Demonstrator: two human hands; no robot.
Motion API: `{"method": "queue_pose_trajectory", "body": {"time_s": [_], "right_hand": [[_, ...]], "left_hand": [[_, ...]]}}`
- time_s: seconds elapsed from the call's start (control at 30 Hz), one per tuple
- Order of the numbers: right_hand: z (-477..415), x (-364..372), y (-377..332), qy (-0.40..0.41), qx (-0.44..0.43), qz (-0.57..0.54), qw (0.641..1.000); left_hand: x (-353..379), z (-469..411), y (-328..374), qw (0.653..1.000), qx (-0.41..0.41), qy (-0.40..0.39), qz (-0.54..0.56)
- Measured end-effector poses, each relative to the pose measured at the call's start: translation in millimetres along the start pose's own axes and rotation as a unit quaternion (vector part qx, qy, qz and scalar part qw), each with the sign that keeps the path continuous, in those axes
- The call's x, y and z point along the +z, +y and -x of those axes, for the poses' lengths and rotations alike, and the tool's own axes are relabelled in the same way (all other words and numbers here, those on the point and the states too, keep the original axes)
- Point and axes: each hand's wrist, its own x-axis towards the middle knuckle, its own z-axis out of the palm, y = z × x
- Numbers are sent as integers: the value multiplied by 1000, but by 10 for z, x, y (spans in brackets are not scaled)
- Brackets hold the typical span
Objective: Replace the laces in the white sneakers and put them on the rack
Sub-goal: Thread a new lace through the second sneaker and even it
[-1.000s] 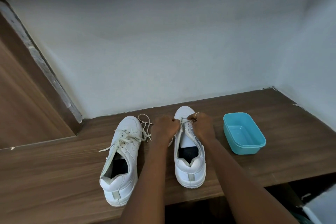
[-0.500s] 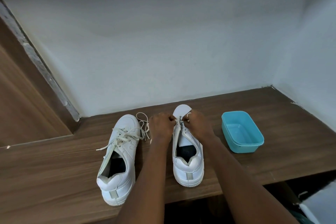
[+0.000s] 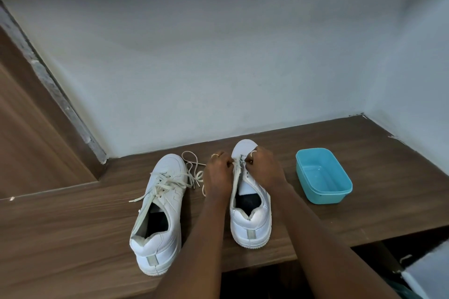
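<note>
Arms stretched forward, left hand (image 3: 217,173) and right hand (image 3: 264,168) pinch the lace (image 3: 240,160) over the sneaker (image 3: 252,224), fingers (image 3: 224,162) curled.

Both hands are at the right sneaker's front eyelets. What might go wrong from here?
1. The right sneaker sits with its heel near the shelf edge; a hard tug by the left hand or right hand may drag it off.
2. The lace loops loose beside the left hand and could knot or snag.
</note>
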Motion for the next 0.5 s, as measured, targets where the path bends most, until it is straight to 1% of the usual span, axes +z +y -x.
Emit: {"method": "queue_pose_trajectory", "body": {"time_s": [0.07, 0.13, 0.2, 0.27, 0.37, 0.43, 0.5], "right_hand": [[4, -35, 37, -8, 13, -27, 1000], [15, -49, 81, -21, 34, -30, 999], [20, -46, 119, -34, 60, -25, 997], [19, -35, 141, -37, 87, -36, 995], [20, -32, 130, -18, 101, -34, 994], [17, -38, 103, 1, 74, -32, 997], [5, -31, 77, 0, 32, -20, 999]], "left_hand": [[1, 18, -11, 1000, 6, 30, 7], [-3, 37, -2, 997, 20, 65, 22], [15, 42, -17, 997, 24, 73, 26], [51, 16, -64, 998, 8, 52, 18], [4, -14, -59, 997, -70, -21, 10], [-58, -39, -11, 993, -96, -65, 3], [-143, -76, 58, 989, -109, -97, 14]]}}
